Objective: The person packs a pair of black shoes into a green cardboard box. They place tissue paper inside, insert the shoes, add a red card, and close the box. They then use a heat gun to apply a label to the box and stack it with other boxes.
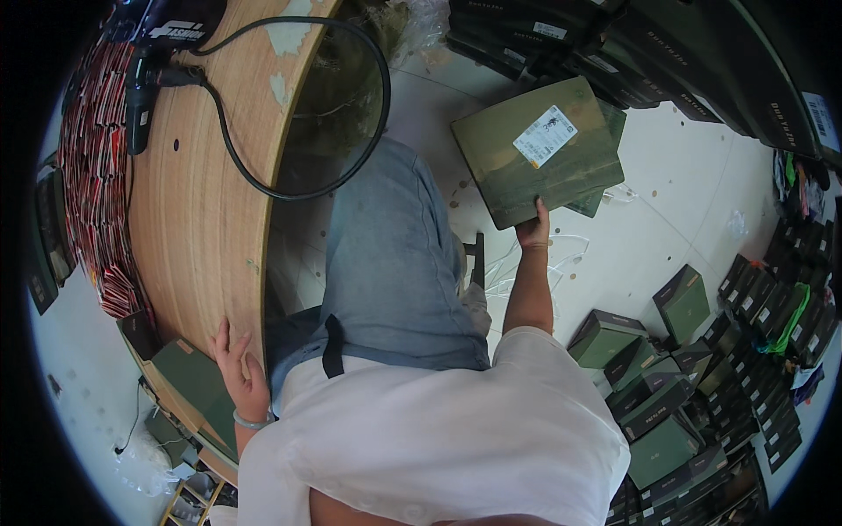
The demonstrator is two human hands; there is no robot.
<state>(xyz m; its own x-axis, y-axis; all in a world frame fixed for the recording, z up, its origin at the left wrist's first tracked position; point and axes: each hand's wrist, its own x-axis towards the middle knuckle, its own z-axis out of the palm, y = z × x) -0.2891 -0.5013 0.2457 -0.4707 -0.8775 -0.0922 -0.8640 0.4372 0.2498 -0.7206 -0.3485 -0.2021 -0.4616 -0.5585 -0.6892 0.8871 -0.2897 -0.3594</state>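
Observation:
My right hand grips the near edge of a dark green cardboard box, thumb on top. The box is tilted out over the floor, and a white printed label is stuck to its upper face. Part of another green box shows beneath it; whether I hold that one too I cannot tell. At the edge of the curved wooden table, my left hand rests with its fingers spread and nothing in it. Close by lies a green box lid or panel.
A black handheld device with a thick looping cable sits on the table. Red packets line its far left edge. Dark boxes are stacked at top right; several green boxes pile up at lower right. Clear plastic lies on the floor.

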